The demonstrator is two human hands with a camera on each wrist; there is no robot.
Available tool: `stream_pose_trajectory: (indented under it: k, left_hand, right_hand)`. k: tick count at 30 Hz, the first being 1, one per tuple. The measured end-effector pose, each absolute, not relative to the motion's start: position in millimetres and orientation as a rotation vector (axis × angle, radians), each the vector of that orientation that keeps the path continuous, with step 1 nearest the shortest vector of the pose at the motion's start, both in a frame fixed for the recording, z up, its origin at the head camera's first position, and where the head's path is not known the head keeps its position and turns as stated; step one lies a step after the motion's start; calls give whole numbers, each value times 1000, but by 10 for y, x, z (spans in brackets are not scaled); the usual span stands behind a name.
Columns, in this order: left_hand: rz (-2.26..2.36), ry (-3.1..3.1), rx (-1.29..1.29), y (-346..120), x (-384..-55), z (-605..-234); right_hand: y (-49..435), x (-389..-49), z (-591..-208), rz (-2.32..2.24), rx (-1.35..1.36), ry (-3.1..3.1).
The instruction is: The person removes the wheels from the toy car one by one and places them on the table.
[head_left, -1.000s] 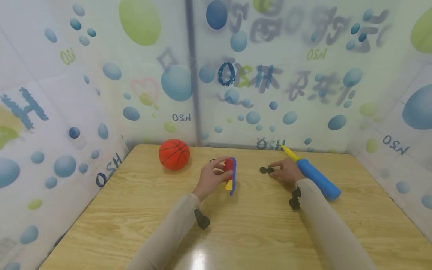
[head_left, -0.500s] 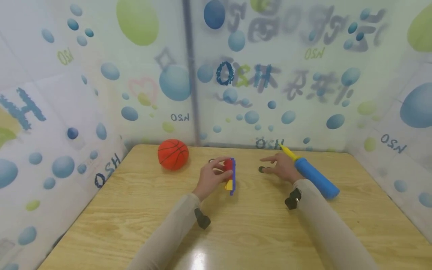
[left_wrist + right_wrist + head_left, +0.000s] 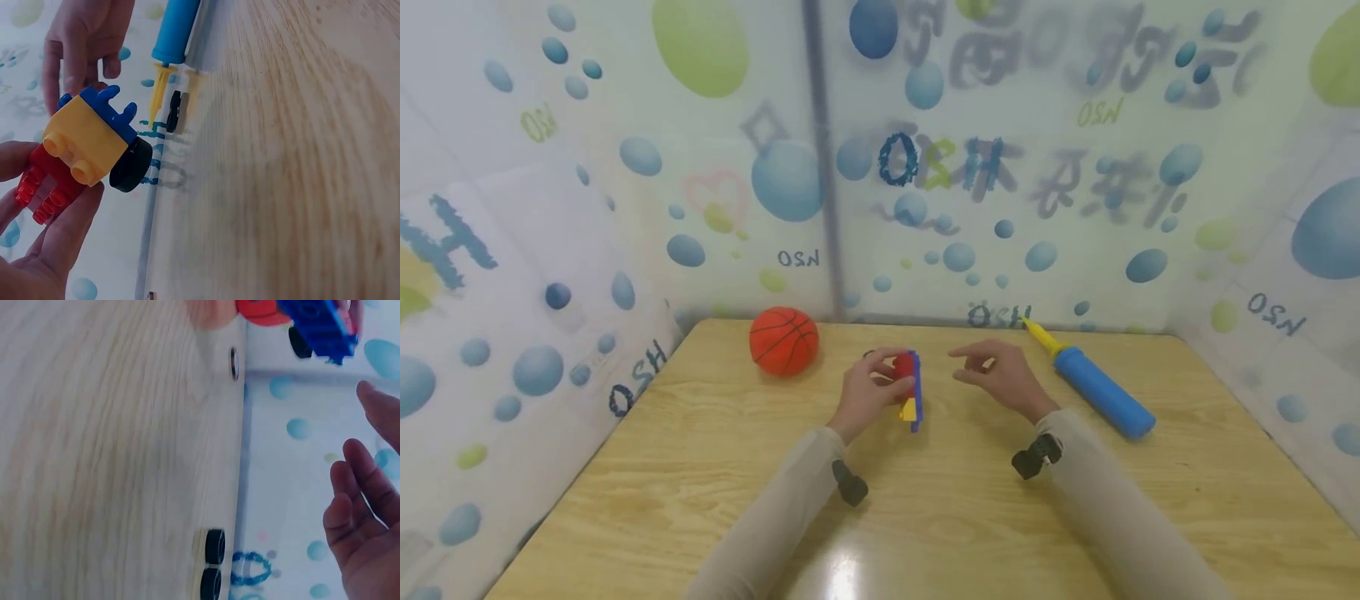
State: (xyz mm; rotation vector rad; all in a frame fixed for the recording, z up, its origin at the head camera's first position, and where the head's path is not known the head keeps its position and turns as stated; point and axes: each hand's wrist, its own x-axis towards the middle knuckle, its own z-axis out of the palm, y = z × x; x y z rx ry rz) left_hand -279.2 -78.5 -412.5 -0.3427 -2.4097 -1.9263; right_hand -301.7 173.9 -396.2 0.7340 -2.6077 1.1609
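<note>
My left hand (image 3: 867,393) grips a toy block vehicle (image 3: 907,387) by its red bricks. It has a blue base, a yellow brick (image 3: 85,137) and a black wheel (image 3: 130,165) on its side, and is tilted on edge above the table. Just to its right hovers my right hand (image 3: 1003,379), fingers loosely bent and apart, with nothing between them in the right wrist view. On the table beneath, two loose black wheels (image 3: 214,547) lie side by side; the right hand hides them in the head view.
A red toy basketball (image 3: 784,342) sits at the back left of the wooden table (image 3: 925,517). A blue hand pump (image 3: 1105,392) with a yellow nozzle lies to the right. Another small dark ring-like piece (image 3: 234,363) lies near the back edge. Patterned curtains surround the table.
My right hand has moved left from beside the loose black wheels toward the block vehicle, its fingers coming up off the table. The left hand keeps its hold and stays nearly still.
</note>
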Motion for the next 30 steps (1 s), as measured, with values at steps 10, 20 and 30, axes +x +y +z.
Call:
stream_pose_trajectory:
  k: [10,20,30]
  left_hand:
    - [-1863,-2453,-253,-743,-2800,-4086]
    - [-1734,-2480,-237,-744,-2811,-4068]
    - [-1755,-2458,-220,-748,-2798,-4069]
  right_hand:
    - [1488,-2806,-3881,1201,956,-2590]
    - [1408,-2747,-3947,1268,1180,-2697]
    - [1314,-2697,-3978,1240,1187,-2706]
